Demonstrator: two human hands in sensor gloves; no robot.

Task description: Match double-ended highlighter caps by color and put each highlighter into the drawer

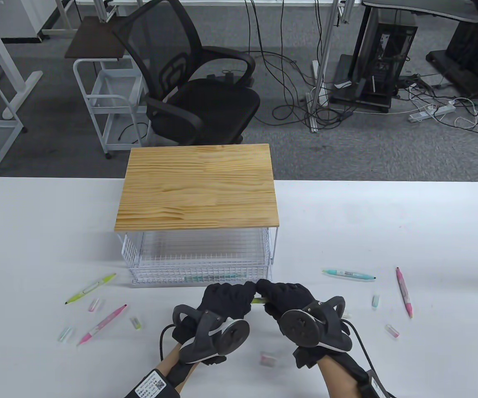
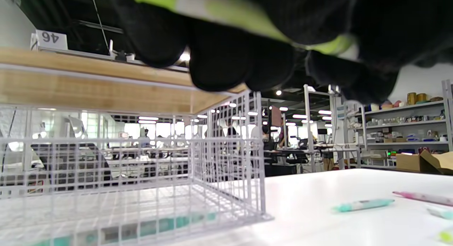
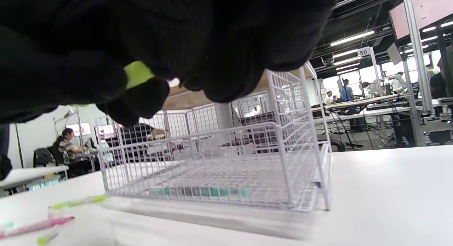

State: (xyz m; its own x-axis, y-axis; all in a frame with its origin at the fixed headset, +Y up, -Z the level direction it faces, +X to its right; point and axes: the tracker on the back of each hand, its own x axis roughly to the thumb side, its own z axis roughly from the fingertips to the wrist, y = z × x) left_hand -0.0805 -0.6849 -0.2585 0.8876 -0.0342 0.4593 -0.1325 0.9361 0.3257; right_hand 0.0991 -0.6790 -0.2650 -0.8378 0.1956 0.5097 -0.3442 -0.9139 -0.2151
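Both gloved hands meet just in front of the white wire drawer (image 1: 199,271). My left hand (image 1: 226,296) and right hand (image 1: 282,296) together grip a yellow-green highlighter (image 1: 259,300), mostly hidden by fingers; it shows as a green bar (image 2: 226,12) in the left wrist view and a green end (image 3: 137,73) in the right wrist view. A teal highlighter (image 1: 212,277) lies inside the drawer. Loose on the table: a green highlighter (image 1: 91,288), pink highlighter (image 1: 103,324), teal highlighter (image 1: 349,274) and pink highlighter (image 1: 404,292).
Loose caps lie around: left ones (image 1: 94,305), (image 1: 65,333), (image 1: 135,322), right ones (image 1: 375,301), (image 1: 392,330), and one (image 1: 267,358) between the wrists. The drawer sits under a wooden top (image 1: 197,192). An office chair (image 1: 193,83) stands beyond the table.
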